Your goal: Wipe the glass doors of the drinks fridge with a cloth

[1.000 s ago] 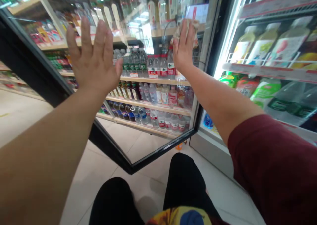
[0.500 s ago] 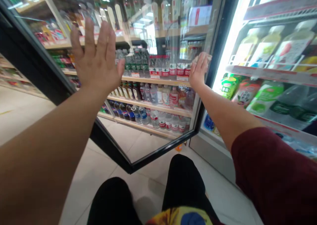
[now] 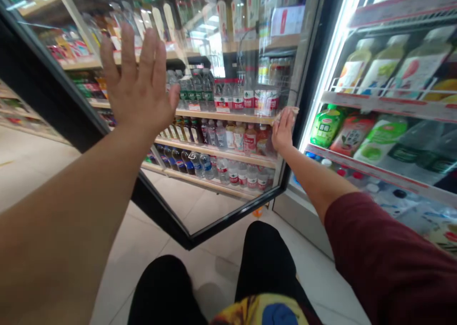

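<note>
Landmark: the glass door (image 3: 157, 213), standing swung out from its cooler.

Left hand (image 3: 139, 89): at the left part of the door, just inside the frame's slanting edge. Palm faces the pane, fingers are spread, nothing is held. It appears to rest on the glass, though full contact cannot be confirmed. Judged useful as a brace: light, even pressure should steady the door; sliding the bare palm would risk prints.

Through the door, bottle-lined shelves (image 3: 214, 149) show behind the pane. Reflections cross its upper part, so any marks there cannot be told from glare; a change of viewing angle is advised.

Right hand (image 3: 283, 133): at the door's right edge, fingers together over a pale cloth (image 3: 293, 112), holding it to the pane beside the frame. The cloth looks bunched, its edge projecting past the fingertips. Recommended: spread it flatter under the whole hand, use straight, overlapping strokes, and work a folded edge into the seam where glass meets frame.

Right of the door, the lit cooler (image 3: 303, 215) exposes its bottles (image 3: 325, 127) near the right forearm. The elbow is best held clear of that shelf.
</note>
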Demonstrator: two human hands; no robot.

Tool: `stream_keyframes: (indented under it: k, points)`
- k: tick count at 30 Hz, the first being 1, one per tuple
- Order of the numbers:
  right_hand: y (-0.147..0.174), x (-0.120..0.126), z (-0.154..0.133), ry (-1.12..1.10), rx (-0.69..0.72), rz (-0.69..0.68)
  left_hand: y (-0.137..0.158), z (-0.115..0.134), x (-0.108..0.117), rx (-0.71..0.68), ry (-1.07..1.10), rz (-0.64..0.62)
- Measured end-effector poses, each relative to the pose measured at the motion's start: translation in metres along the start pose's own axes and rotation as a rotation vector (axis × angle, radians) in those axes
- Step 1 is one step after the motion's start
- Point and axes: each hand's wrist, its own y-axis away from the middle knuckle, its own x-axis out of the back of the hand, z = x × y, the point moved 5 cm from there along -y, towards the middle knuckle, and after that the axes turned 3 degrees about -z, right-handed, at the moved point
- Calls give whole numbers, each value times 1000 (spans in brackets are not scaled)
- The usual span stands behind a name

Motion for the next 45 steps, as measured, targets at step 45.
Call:
stream_keyframes:
  k: [45]
  points:
    - [-30,19,-303,151,504,16,5,8,3,-115,180,101]
